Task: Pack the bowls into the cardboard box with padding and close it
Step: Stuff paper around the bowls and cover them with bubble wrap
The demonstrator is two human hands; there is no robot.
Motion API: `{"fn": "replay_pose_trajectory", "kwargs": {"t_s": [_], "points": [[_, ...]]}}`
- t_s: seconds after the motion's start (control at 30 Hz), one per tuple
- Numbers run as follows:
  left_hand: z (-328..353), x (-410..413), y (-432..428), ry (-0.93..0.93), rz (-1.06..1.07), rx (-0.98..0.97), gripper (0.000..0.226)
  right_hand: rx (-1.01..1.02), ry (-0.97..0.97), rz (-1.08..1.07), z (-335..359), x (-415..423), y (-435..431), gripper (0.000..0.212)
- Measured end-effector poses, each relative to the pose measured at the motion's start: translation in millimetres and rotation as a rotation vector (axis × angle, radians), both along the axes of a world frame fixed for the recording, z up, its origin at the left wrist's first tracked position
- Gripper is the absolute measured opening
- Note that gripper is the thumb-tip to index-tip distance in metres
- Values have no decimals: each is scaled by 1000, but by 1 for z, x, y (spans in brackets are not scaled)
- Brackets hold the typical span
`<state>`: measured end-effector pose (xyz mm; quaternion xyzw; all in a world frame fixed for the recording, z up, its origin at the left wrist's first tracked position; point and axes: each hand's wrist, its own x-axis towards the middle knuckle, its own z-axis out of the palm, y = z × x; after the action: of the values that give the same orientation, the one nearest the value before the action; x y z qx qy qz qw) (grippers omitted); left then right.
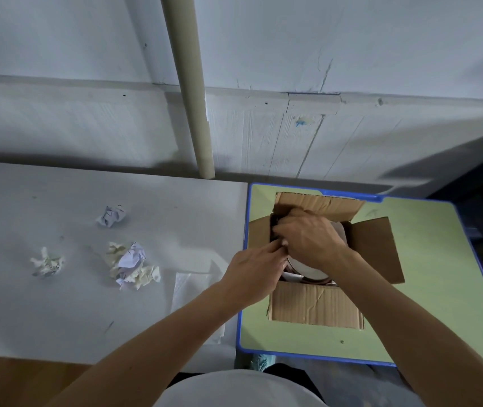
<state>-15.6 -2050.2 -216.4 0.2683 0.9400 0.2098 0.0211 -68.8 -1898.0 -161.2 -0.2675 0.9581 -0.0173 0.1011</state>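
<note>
Green desk (428, 289): creased box (316, 306) (flaps open), bowls (304, 271); left hand (252, 268), right hand (307, 239) grip unclear.

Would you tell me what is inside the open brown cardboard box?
A white bowl with a reddish rim shows inside the open brown cardboard box. The left hand and right hand reach in, covering the rest.

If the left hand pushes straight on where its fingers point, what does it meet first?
Probably the right hand, just ahead inside the open brown cardboard box; depth is unclear.
</note>
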Motion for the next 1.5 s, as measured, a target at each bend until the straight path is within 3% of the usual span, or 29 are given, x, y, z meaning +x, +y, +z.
{"fn": "replay_pose_trajectory", "kwargs": {"t_s": [0.17,0.33,0.53,0.63,0.87,1.07,1.27,1.4,1.5], "points": [[5,3,-6,-43,-45,88,36,-132,48,-142,15,3,16,44],[2,7,-21,-9,-82,118,38,73,-94,-3,10,7,-4,20],[11,13,-56,0,-121,162,38,-46,48,-109,28,6,-22,34],[11,19,-80,-21,-28,184,30,-107,60,-70,34,7,-55,28],[-20,36,-166,-42,324,34,13,-104,-138,109,-12,17,-155,48],[-57,50,-245,-160,611,-153,25,-4,-314,126,-80,25,-216,42],[-78,56,-266,-318,589,-184,50,-45,-456,43,-127,33,-253,52],[-85,55,-264,-364,594,-119,52,-93,-466,-45,-146,40,-269,60],[-86,54,-263,-381,602,-80,50,-144,-438,-94,-153,44,-276,51]]}}
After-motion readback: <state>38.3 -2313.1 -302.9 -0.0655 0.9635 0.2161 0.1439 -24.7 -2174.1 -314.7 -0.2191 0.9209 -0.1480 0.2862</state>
